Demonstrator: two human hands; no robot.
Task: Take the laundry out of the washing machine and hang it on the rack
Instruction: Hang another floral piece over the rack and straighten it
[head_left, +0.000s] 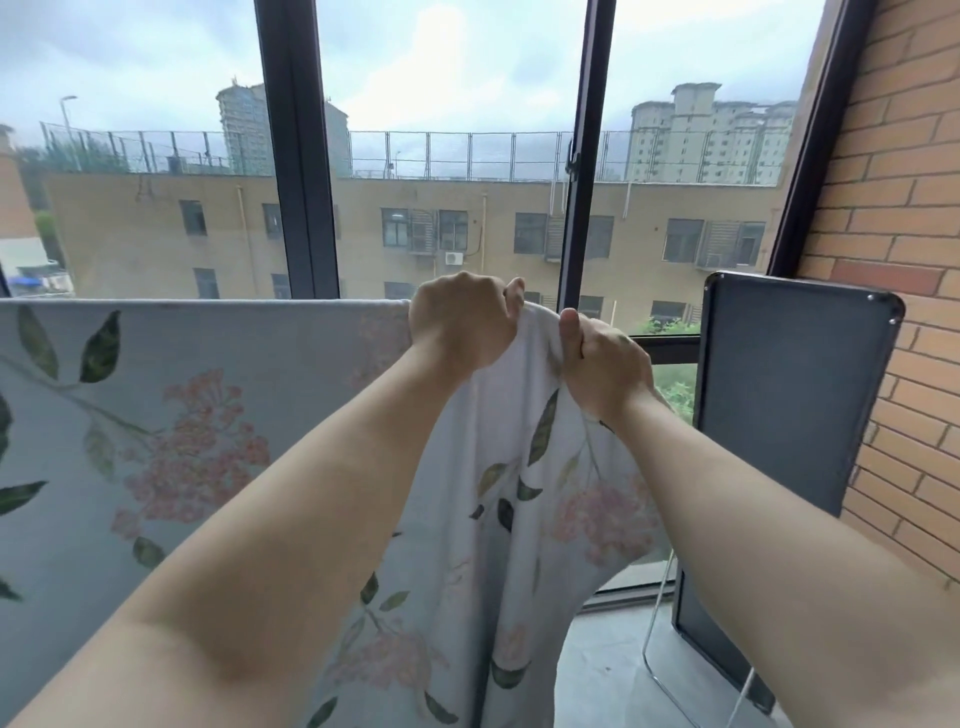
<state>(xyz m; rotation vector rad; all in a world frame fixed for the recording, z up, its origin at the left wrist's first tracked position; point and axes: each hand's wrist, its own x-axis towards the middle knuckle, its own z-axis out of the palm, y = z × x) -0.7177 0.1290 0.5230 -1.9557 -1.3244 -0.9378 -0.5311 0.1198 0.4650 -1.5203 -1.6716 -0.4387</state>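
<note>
Both bare forearms reach up and forward from the bottom of the view. Each hand has a closed grip on the floral sheet (182, 415). The left hand (460, 322) is curled in a fist over the sheet's top edge, and the right hand (605, 364), just beside it, pinches a gathered fold with the thumb upright.

Left of the hands the sheet hangs flat and spread, with a level top edge, as if folded over a rail that the cloth hides. Under and right of the hands it is bunched and falls in loose folds toward the floor. A thin white tube at the lower right looks like a leg of the rack (648, 644).

The sheet is soft and limp and keeps no shape of its own. If it is fresh from the wash it is probably damp, heavy for its size and clingy. The best hold is along the top hem with the hands moved apart, drawing the bunched part toward the rack's right end. If uneven lengths hang on each side, it could slide off.

Beyond the sheet a dark flat panel (789, 395) stands against the brick wall (904, 218). Farther off are the window frame (298, 156) and outdoor buildings.
</note>
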